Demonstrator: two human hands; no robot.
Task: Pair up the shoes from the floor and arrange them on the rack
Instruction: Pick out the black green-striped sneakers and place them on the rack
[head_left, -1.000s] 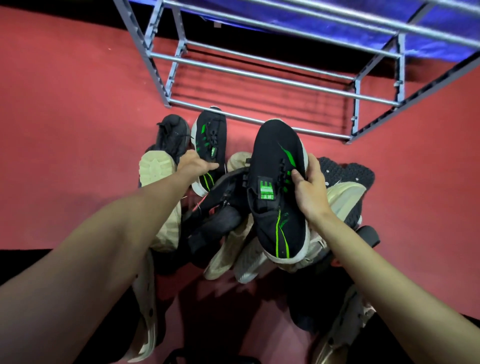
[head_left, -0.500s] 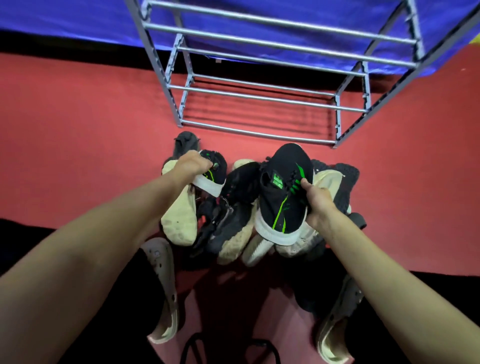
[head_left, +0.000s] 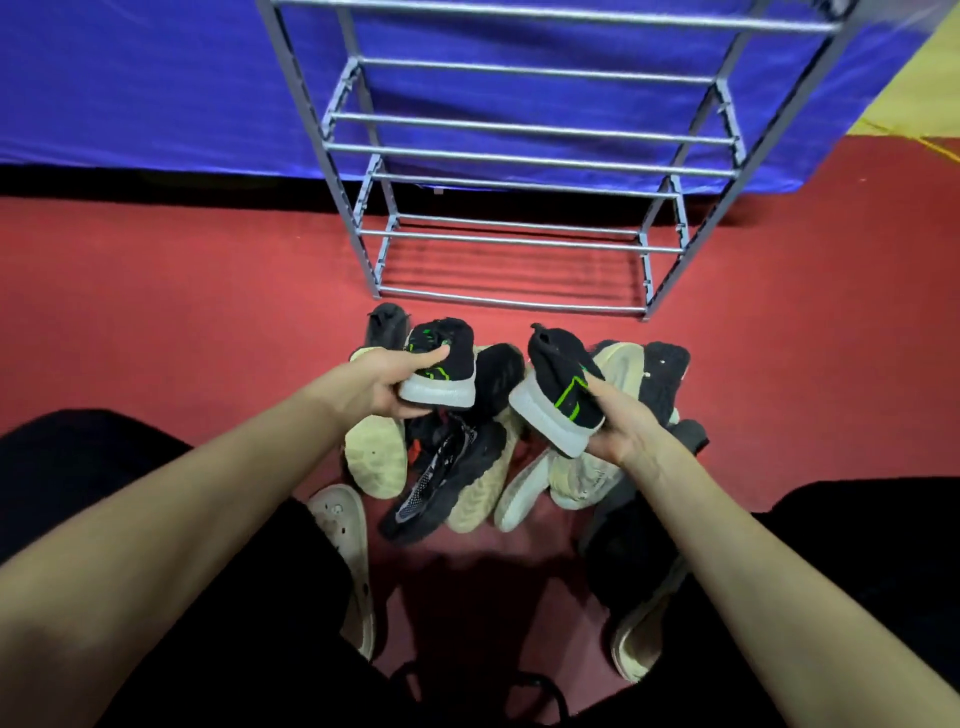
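My left hand (head_left: 382, 382) grips a black shoe with green marks and a white sole (head_left: 444, 366), heel toward me. My right hand (head_left: 615, 423) holds its matching black and green shoe (head_left: 558, 384), also heel toward me. Both shoes hang above a pile of shoes on the red floor: a black knit shoe (head_left: 441, 478), cream soled shoes (head_left: 376, 457) and a dark shoe (head_left: 662, 374) at the right. The grey metal rack (head_left: 498, 239) stands just beyond the pile with bare rails.
A blue cloth (head_left: 156, 83) hangs behind the rack. A white clog (head_left: 345, 540) is on my left foot and a cream shoe (head_left: 636, 634) on my right. Red floor (head_left: 182, 312) spreads to both sides of the pile.
Both hands have lifted the two black and green shoes off the pile and turned them heel toward me. The view has tilted up, showing more of the rack.
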